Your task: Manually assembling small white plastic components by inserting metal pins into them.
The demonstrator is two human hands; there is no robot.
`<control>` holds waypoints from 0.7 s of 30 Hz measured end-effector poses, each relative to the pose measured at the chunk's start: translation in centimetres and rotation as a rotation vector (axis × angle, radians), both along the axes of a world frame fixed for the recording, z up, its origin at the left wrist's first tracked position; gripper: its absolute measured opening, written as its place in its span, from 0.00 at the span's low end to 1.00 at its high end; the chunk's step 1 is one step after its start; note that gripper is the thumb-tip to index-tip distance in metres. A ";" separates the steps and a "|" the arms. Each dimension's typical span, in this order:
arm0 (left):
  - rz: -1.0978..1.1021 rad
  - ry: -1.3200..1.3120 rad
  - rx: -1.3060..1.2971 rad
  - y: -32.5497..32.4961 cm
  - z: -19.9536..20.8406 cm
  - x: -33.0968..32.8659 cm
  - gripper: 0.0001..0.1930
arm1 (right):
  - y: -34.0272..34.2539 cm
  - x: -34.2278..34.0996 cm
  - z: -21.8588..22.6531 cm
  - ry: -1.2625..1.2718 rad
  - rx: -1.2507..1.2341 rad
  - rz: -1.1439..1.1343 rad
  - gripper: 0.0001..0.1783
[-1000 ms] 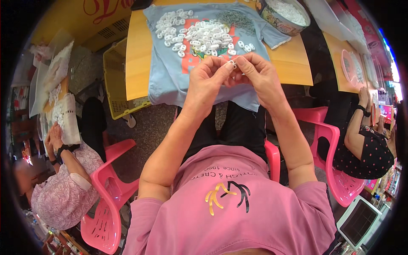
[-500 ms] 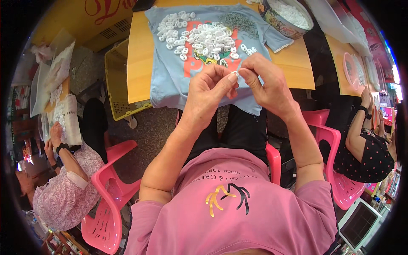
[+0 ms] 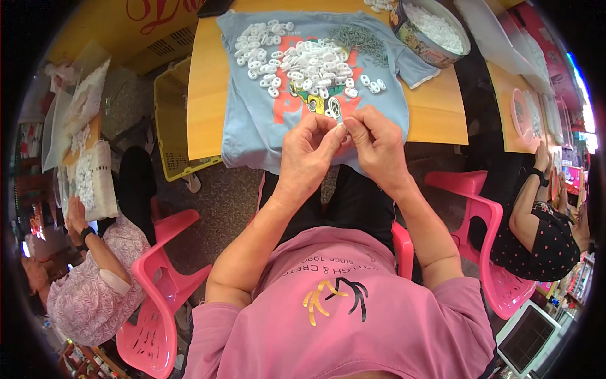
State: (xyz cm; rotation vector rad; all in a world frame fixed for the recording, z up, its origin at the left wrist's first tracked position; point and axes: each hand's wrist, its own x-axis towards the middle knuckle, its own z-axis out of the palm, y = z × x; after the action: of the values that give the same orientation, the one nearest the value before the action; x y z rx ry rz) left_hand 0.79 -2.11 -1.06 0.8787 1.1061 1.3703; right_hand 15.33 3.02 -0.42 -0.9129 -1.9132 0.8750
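Observation:
My left hand (image 3: 307, 151) pinches a small white plastic piece with two round holes (image 3: 330, 114) between thumb and fingers, over the near edge of a blue printed T-shirt (image 3: 246, 136). Against it, my right hand (image 3: 380, 144) is closed in a pinch, its fingertips touching or nearly touching those of the left. What the right fingers hold is hidden. Beyond my hands a heap of similar white two-hole pieces (image 3: 315, 60) lies on the shirt, with more spread to its left. A pile of small grey metal parts (image 3: 360, 41) is at its far right.
The shirt covers part of a wooden table (image 3: 435, 107). A round tin (image 3: 423, 44) of white pieces stands at the far right. A yellow crate (image 3: 177, 132) is left of the table. Co-workers sit at both sides, near pink chairs (image 3: 161, 284).
My right hand has come down and inward, so both hands' fingertips now meet at the piece. My left hand has dropped slightly toward me.

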 end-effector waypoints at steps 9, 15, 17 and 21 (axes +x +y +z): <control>-0.212 -0.223 -0.075 -0.2 0.3 -2.0 0.07 | 0.9 0.8 1.8 -0.129 0.251 0.200 0.05; -0.144 -0.097 -0.060 -0.4 0.9 -1.2 0.07 | 0.3 0.4 0.8 -0.064 0.228 0.146 0.05; -0.113 -0.098 -0.071 -0.2 0.4 -0.9 0.07 | 0.2 -0.1 -0.3 -0.029 0.253 0.073 0.04; -0.021 -0.091 -0.073 0.5 -1.1 -0.8 0.07 | 0.9 -0.8 -1.6 -0.024 0.206 0.005 0.04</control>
State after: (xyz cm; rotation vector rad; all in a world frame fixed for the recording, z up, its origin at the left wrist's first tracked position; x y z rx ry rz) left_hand -0.06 -1.58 -2.14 0.7663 1.0673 1.3314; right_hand 14.55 3.89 -2.01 -0.7986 -1.9849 0.6577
